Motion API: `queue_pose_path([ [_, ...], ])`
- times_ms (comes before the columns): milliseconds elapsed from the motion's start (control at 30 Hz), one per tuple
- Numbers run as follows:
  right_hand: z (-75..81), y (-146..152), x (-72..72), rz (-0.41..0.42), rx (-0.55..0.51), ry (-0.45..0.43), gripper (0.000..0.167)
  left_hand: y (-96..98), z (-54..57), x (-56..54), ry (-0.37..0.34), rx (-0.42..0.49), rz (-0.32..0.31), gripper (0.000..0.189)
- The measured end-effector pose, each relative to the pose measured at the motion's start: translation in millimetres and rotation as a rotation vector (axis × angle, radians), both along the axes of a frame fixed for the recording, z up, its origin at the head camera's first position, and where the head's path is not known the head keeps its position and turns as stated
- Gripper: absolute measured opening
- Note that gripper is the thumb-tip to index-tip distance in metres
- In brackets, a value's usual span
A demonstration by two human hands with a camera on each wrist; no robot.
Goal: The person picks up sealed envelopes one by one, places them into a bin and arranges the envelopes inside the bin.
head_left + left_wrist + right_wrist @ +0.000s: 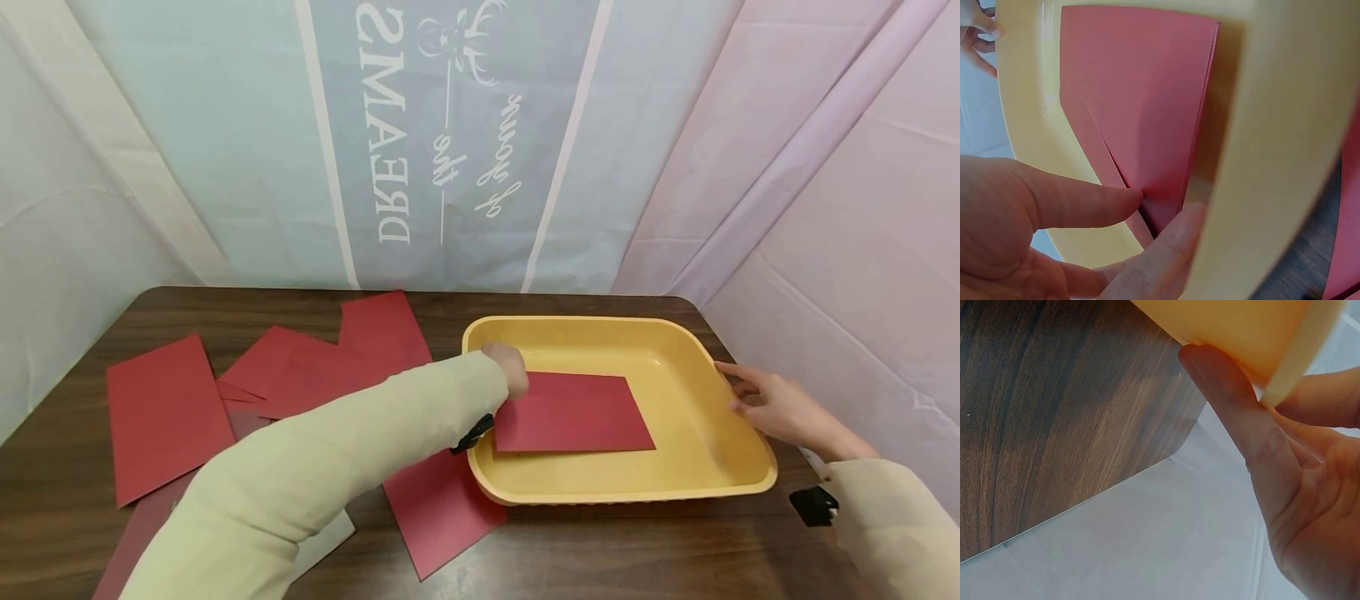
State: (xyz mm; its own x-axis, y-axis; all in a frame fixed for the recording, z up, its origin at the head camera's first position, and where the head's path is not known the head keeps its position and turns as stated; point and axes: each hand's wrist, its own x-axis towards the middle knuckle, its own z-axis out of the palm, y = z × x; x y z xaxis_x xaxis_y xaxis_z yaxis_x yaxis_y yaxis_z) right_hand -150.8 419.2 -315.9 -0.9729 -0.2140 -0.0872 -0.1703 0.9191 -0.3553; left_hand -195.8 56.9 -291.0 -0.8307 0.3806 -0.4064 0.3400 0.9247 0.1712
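Observation:
A yellow plastic tray (pixel 705 400) stands on the table with a red card (pixel 577 412) lying inside it. My left hand (pixel 510 368) reaches over the tray's left wall and pinches the card near one corner. In the left wrist view, the thumb of the left hand (pixel 1079 203) lies on the card (pixel 1141 81), with the fingers at its edge beside the tray wall. My right hand (pixel 787 412) holds the tray's right rim. The right wrist view shows that hand (pixel 1297 456) with digits on both sides of the yellow rim (pixel 1297 359).
Several red cards (pixel 168 417) lie spread over the left of the brown wooden table (pixel 600 550), some overlapping. One red card (pixel 446 508) lies partly beneath the tray's left side. A whitish flat piece (pixel 326 542) shows under my left sleeve. Fabric curtains (pixel 225 125) surround the table.

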Motion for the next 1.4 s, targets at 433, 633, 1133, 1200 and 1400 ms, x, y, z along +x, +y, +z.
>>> queue_pose_path([
  [433, -0.7, -0.9, 2.0, -0.006, -0.006, -0.001, 0.056, 4.7, -12.5, -12.2, 0.022, -0.036, -0.003, 0.023],
  [633, -1.7, -0.1, 2.9, -0.001, -0.004, 0.005, 0.056, -4.9, -3.9, -12.2, 0.029, 0.142, 0.053, 0.027],
  [1133, 0.0, 1.6, 1.4, 0.019, 0.001, 0.022, 0.055, -81.4, 18.2, -0.4, 0.203, 0.533, 0.201, 0.015],
  [1200, 0.0, 1.8, 1.8, 0.018, 0.004, 0.021, 0.054, -91.9, 17.7, 0.6, 0.208, 0.537, 0.212, 0.018],
  [1400, -2.4, 2.8, 2.2, 0.012, 0.016, 0.015, 0.054, -117.4, 12.6, -1.0, 0.216, 0.552, 0.242, 0.021],
])
